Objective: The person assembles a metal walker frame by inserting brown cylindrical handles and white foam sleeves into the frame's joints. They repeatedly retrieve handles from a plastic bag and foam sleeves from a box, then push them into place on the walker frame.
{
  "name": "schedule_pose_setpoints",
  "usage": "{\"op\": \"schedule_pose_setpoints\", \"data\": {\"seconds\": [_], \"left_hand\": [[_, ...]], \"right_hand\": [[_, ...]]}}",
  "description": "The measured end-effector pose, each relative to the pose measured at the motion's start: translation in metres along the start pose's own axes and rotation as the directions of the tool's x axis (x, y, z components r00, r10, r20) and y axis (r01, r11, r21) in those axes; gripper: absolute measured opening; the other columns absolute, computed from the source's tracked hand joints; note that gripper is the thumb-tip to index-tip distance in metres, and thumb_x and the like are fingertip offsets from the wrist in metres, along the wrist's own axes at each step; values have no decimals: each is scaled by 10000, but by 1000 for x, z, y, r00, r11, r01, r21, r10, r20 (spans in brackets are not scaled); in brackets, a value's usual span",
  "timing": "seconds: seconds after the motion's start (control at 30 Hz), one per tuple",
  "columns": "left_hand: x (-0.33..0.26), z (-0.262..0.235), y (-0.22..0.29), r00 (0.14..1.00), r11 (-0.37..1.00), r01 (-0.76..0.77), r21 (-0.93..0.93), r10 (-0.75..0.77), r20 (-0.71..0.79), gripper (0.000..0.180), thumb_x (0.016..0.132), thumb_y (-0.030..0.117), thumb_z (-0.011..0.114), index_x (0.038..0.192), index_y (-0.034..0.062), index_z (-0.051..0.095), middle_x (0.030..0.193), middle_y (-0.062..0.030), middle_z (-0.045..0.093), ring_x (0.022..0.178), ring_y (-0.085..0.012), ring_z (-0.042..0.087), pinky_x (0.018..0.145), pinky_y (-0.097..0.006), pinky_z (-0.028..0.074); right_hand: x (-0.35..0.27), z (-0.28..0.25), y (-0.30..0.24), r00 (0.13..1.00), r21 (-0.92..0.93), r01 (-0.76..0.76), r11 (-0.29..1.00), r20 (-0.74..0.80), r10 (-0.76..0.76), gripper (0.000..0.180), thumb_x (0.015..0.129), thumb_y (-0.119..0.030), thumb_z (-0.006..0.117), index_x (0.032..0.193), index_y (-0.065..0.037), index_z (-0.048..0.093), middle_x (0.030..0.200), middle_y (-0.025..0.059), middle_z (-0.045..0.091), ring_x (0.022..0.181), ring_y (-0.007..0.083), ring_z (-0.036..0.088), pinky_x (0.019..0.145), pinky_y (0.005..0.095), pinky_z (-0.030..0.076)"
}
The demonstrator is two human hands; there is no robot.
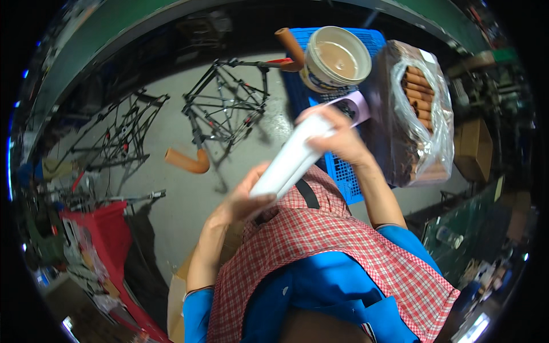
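Observation:
A long white piece (293,157), smooth and blurred by motion, is held slantwise in front of my apron. My left hand (247,194) wraps its lower end. My right hand (337,140) grips the upper end, its fingers closed round the side. What kind of thing it is, I cannot make out. Just beyond my right hand a purple piece with a dark oval (359,107) shows beside the bucket. Ahead and to the left is a black folding frame of thin tubes (229,103) with brown curved grips (189,161) on its ends.
A blue plastic crate (346,177) supports a white bucket (337,60) of murky brown liquid. To its right, an open plastic bag (426,146) holds several brown grips (420,94). A second black frame (117,137) stands at left, near red cloth (106,228). A cardboard box (473,150) lies far right.

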State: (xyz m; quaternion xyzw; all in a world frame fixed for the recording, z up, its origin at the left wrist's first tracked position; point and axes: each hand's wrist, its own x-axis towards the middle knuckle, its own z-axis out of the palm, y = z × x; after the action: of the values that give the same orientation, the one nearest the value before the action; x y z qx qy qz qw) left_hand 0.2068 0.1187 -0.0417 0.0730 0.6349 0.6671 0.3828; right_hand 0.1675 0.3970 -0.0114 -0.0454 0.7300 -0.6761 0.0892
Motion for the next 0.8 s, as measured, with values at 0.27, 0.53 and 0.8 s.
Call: {"op": "schedule_pose_setpoints", "data": {"seconds": [0.27, 0.53, 0.8], "left_hand": [[134, 1, 9, 947, 984, -142, -109, 103, -305, 232, 980, 203, 507, 1113, 45, 614, 1090, -91, 656, 965, -146, 621, 868, -279, 475], [167, 31, 46, 973, 927, 224, 300, -196, -123, 255, 956, 66, 525, 1201, 8, 566, 1140, -100, 643, 1043, -128, 586, 896, -259, 469], [199, -38, 90, 945, 983, -131, -127, 85, -315, 195, 956, 139, 533, 1062, -4, 614, 946, -100, 665, 863, -160, 632, 807, -284, 504]], "right_hand": [[14, -189, 41, 226, -442, 117, 889, -860, -457, 357, 883, -270, 680, 1140, -60, 550, 980, 96, 625, 880, 189, 621, 648, 265, 507], [177, -236, 222, 675, -749, -318, 581, -609, -417, 504, 797, -413, 716, 1166, -99, 575, 1125, 126, 609, 1000, 338, 608, 793, 430, 498], [154, -269, 128, 584, -686, -239, 687, -667, -463, 446, 787, -321, 758, 1081, -24, 603, 1040, 129, 651, 893, 301, 657, 765, 383, 527]]}}
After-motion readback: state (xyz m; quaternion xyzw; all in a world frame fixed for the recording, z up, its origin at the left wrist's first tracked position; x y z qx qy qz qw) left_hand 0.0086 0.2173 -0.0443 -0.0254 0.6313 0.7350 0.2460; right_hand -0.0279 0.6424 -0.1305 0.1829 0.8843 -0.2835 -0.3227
